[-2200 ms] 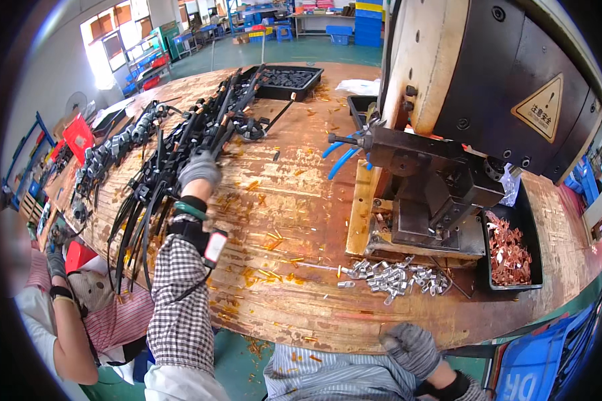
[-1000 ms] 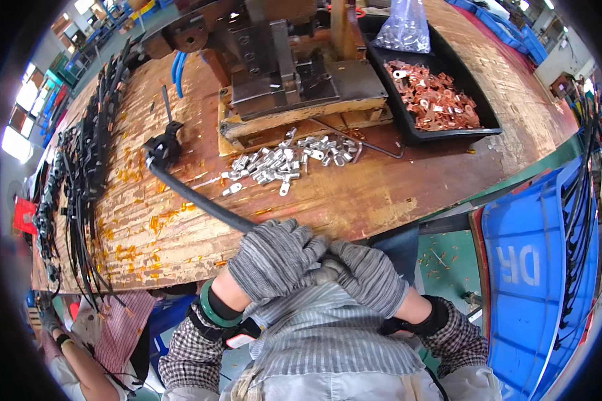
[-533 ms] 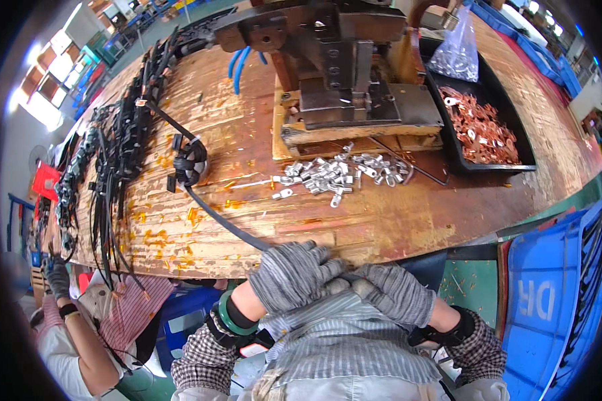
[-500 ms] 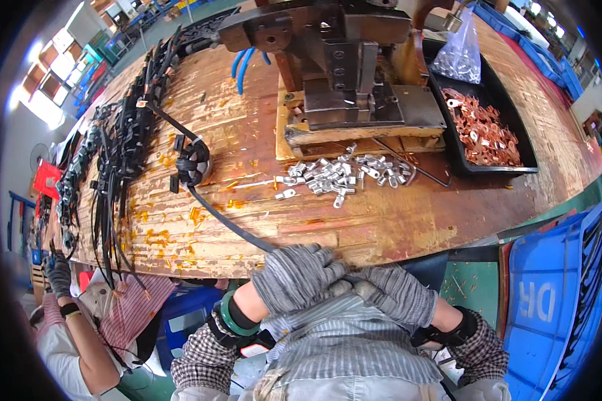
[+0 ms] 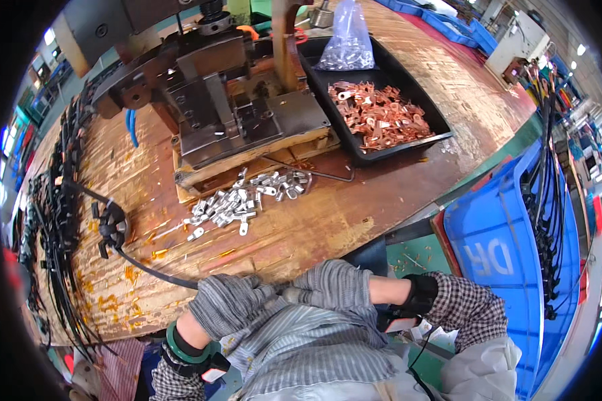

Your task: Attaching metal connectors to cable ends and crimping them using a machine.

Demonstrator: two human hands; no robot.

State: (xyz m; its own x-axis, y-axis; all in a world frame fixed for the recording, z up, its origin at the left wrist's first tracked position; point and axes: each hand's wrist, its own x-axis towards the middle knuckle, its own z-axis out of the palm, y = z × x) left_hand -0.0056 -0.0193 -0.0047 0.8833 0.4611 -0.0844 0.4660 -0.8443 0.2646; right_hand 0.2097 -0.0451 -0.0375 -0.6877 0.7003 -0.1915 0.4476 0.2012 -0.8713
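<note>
My left hand, in a grey knit glove, is closed around a black cable at the table's front edge. The cable runs back to a bundled black coil on the left. Against it, my right hand, gloved alike, has its fingers curled toward the left one; what lies between them is hidden. Beyond both hands lies a pile of silver cable lugs, in front of a dark metal press on a wooden base.
A black tray holds copper pieces and a clear bag of silver parts. An L-shaped hex key lies by the press. Black cable harnesses line the left side. A blue crate stands at right.
My view has swung to the right, so the press, lugs and tray now appear further left. Both hands stay together at the table's edge. The person at left has mostly left the picture.
</note>
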